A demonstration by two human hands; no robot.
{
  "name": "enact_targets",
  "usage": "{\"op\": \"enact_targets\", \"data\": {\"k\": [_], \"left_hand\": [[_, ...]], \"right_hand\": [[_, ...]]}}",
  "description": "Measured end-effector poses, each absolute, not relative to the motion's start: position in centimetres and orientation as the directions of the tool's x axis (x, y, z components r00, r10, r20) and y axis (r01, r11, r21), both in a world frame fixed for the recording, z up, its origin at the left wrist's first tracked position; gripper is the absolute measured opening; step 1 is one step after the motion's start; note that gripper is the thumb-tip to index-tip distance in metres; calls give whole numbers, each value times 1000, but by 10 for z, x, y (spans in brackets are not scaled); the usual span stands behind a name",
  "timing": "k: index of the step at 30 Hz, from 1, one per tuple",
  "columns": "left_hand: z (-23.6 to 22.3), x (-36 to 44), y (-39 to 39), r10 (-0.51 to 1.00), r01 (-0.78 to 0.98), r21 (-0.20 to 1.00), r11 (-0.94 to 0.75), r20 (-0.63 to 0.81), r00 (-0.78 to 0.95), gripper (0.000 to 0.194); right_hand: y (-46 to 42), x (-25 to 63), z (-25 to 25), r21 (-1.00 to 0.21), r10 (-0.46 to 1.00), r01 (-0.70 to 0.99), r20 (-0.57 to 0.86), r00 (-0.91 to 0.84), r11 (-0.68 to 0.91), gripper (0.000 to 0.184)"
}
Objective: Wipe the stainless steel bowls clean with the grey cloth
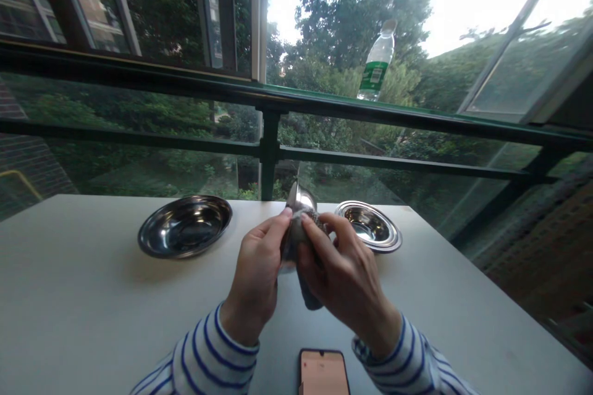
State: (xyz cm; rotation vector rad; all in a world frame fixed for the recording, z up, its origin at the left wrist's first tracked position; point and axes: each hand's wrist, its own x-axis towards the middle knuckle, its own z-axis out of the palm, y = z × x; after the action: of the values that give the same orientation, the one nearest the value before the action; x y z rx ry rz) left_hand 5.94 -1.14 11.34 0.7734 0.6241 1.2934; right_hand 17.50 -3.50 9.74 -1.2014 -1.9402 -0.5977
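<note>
A small shiny metal bowl [303, 196] is tilted on its side above the middle of the table. My left hand [259, 265] grips it, with the thumb on its near edge. My right hand [340, 265] is closed around a grey cloth [311, 296] and presses it against the bowl's surface. The cloth's lower end hangs dark below my fingers. Much of the bowl and cloth is hidden behind both hands.
A wide metal bowl [185, 226] stands on the white table [92, 296] at the left. Metal bowls [393, 241], seemingly nested, stand right of my hands. A phone [323, 373] lies at the near edge. A plastic bottle [375, 68] stands by the dark railing [208, 91].
</note>
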Motion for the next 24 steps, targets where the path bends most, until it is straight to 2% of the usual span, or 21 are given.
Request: {"op": "enact_targets", "data": {"k": [4,8,10,16,18,22,24], "left_hand": [[114,62,-14,981,-595,796,108,13,196,20],[113,59,-9,992,-622,780,72,8,124,18],[112,58,-9,993,-611,789,61,13,116,19],[108,64,-14,983,-551,830,92,12,182,24],[108,63,-12,985,-566,821,80,21,170,22],[110,58,-7,995,-619,785,33,32,94,17],[111,58,-7,994,-613,789,37,32,101,18]], "right_hand": [[-35,179,101,-80,578,900,790,-206,429,34],[-37,173,95,45,530,879,783,-327,475,33],[-37,173,95,66,524,879,781,-340,473,34],[-31,185,102,-114,622,903,759,-190,415,35],[-32,183,101,-81,619,896,750,-234,437,34],[-37,174,94,71,560,862,733,-387,502,34],[-37,174,94,100,540,866,745,-392,490,35]]}}
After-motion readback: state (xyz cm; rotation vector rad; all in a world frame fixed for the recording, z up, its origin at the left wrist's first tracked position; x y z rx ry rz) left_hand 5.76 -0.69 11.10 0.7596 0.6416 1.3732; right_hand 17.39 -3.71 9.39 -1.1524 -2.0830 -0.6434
